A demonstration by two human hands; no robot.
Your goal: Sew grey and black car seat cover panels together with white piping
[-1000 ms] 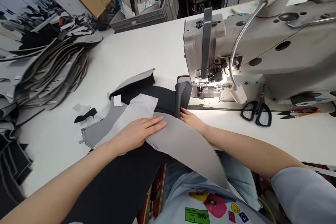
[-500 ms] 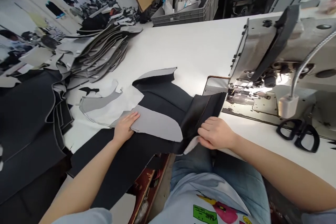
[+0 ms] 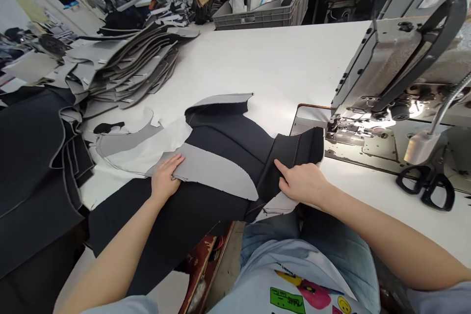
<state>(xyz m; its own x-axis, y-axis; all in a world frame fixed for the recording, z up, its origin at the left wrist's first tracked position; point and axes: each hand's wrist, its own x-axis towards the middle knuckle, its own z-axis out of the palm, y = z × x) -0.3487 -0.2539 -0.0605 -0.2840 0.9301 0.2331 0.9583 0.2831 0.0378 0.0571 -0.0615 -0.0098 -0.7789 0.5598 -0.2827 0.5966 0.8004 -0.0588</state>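
A black and grey fabric piece (image 3: pixel 224 144) lies on the white table (image 3: pixel 265 64), running from the table's near edge to the sewing machine (image 3: pixel 401 73). My left hand (image 3: pixel 165 176) holds the edge of its grey panel (image 3: pixel 213 172), fingers curled over the fabric. My right hand (image 3: pixel 301 182) grips the black stitched flap (image 3: pixel 294 154) close to the machine's presser foot (image 3: pixel 340 133), index finger stretched along the fabric. The lower black part of the piece hangs over the table edge onto my lap.
A tall stack of grey and black cut pieces (image 3: pixel 121 66) fills the table's left side, with more black panels (image 3: pixel 33 157) hanging beside it. Black scissors (image 3: pixel 423 184) lie right of the machine. A grey crate (image 3: pixel 265 5) of scraps and cardboard stand behind.
My view swung left, then steadied. My right hand moved from the machine's foot to pinching the black flap, then pushed it toward the presser foot. My left hand slid back to the grey panel's edge.
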